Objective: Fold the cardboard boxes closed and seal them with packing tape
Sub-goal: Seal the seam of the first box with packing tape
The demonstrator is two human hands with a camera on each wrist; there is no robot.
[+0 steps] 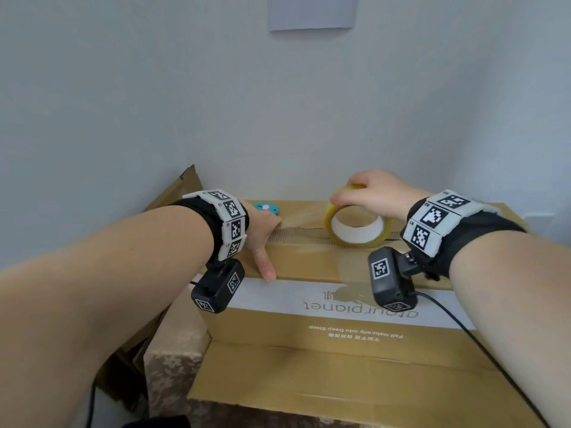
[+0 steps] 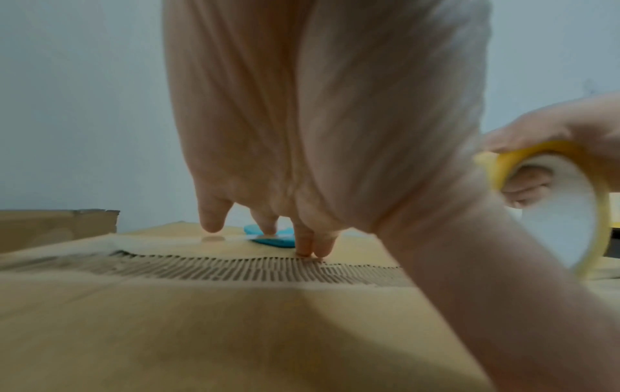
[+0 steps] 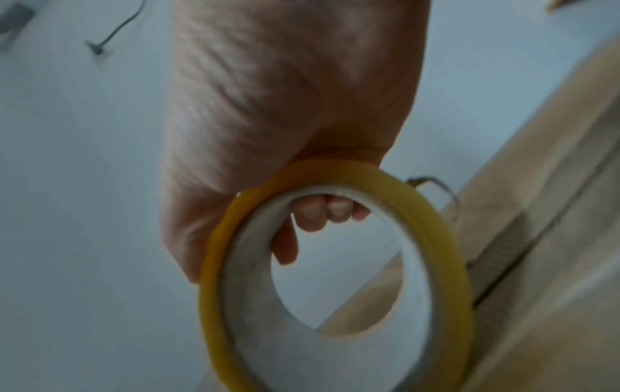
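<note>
A large brown cardboard box (image 1: 324, 264) stands in front of me with its top flaps folded shut; a torn, ribbed strip runs along the seam (image 2: 235, 270). My left hand (image 1: 262, 233) lies on the box top at the left, fingers (image 2: 312, 246) straight and pressing down by the seam, thumb over the front edge. My right hand (image 1: 370, 193) grips a yellowish roll of packing tape (image 1: 355, 223) from above, fingers hooked through its white core (image 3: 322, 214). The roll (image 3: 335, 278) stands on edge over the seam, with clear tape stretched toward the left hand.
A small teal object (image 1: 265, 208) lies on the box top beyond my left hand. Another cardboard piece (image 1: 176, 189) leans against the wall at the left. The pale wall (image 1: 278, 103) rises right behind the box. An open flap (image 1: 340, 381) hangs toward me, and a black cable (image 1: 463, 332) crosses it.
</note>
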